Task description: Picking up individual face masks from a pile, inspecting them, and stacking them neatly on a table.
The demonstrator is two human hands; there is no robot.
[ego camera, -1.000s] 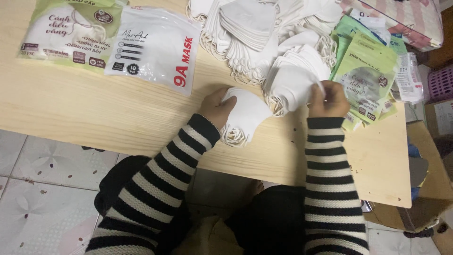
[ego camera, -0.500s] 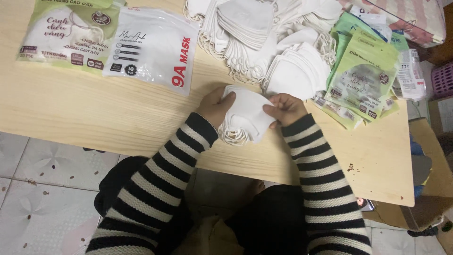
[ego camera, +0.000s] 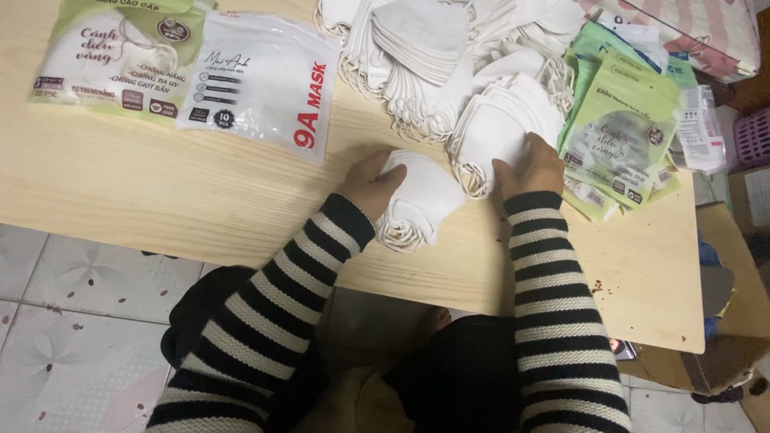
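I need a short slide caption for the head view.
Left hand holds a small stack of white masks; right hand touches a larger pile.

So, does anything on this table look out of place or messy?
Mostly not. The green packets at the right edge lie fanned and askew, and a few dark crumbs sit on the wooden table near the right hand.

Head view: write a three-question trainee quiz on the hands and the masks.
1. True or false: the left hand rests on a small stack of white masks.
2. The right hand touches: A) the white pack, B) the mask pile, C) the floor?
3. Which lies farther left on the table: the white pack or the green pack?

Key: 1 true; 2 B; 3 the green pack.
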